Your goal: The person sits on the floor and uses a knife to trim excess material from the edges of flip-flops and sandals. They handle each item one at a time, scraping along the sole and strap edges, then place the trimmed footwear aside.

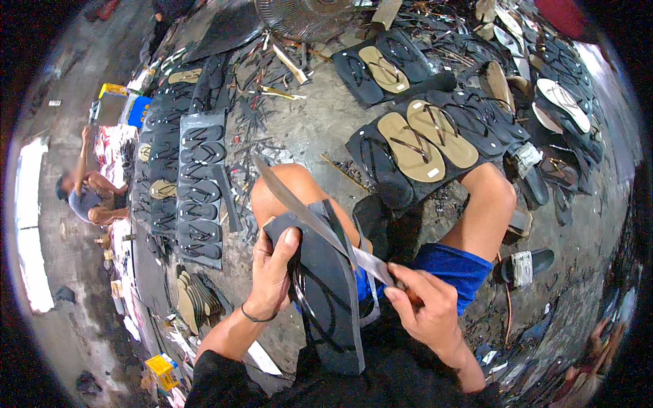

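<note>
My left hand grips the upper left edge of a black flip-flop sole that rests on my lap, its strap side facing me. My right hand is closed on the handle of a long knife. The blade runs up and to the left across the sole's edge, past my left knee. My knees are bare, above blue shorts.
Finished black and tan flip-flops lie in piles on the concrete floor ahead and to the right. Rows of black sandals run along the left. A fan stands at the top. Another person sits at far left.
</note>
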{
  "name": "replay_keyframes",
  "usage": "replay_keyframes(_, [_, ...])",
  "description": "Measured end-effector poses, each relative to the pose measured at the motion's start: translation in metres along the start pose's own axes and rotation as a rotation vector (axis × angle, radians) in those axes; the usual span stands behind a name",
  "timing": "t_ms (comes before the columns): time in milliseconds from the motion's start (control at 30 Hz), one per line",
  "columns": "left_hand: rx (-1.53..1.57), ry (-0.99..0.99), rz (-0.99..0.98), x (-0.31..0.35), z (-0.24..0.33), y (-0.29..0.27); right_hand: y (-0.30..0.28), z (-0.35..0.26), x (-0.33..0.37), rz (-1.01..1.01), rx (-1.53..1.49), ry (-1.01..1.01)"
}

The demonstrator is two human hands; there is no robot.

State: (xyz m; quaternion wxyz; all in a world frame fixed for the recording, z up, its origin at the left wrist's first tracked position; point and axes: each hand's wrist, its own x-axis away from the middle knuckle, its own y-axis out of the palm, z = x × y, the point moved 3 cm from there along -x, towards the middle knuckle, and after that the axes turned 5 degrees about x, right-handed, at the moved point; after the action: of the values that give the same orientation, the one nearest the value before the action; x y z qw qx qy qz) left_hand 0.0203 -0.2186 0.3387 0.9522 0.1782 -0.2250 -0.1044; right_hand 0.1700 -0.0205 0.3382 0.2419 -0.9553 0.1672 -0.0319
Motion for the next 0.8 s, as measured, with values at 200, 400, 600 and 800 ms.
replay_keyframes(200, [-0.367, 0.087, -0.228, -0.006, 0.031, 0.038, -0.013, -0.021, -0.063, 0.086, -0.073, -0.049])
replay_keyframes(400, [-0.501, 0.02, -0.323, -0.008, 0.06, 0.01, -0.045, 0.011, 0.029, -0.006, -0.015, -0.056])
replay_keyframes(600, [-0.453, -0.141, -0.43, 0.024, 0.01, -0.018, -0.05, 0.027, 0.068, -0.209, 0.023, 0.033])
replay_keyframes(800, [-0.423, -0.084, -0.565, 0.034, 0.017, 0.016, -0.073, -0.01, 0.038, -0.289, 0.072, 0.055])
